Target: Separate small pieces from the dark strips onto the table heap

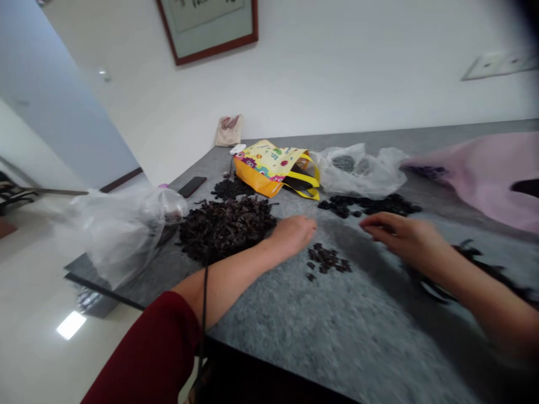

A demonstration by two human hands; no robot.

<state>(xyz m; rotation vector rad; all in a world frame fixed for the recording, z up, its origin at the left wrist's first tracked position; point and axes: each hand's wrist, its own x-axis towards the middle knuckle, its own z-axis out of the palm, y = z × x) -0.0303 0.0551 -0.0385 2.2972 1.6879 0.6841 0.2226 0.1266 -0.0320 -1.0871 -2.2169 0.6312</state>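
Note:
My left hand (296, 231) is above the grey tabletop, at the right edge of a large heap of dark brown-black strips (225, 224). Its fingers are curled closed, and whatever they may hold is hidden. To the right, my right hand (406, 233) is raised over the table with thumb and fingertips pinched together; I cannot make out anything between them. Between and below the hands lies a small scatter of short dark pieces (328, 259). Another spread of black pieces (374, 205) lies just behind my right hand.
A yellow patterned bag (273, 163) lies behind the heap, beside a clear plastic bag (356, 171). Another plastic bag (122, 230) hangs over the table's left edge near a phone (192, 186). A pink bag (497, 174) is at right, with black strips (484, 264) under my right forearm.

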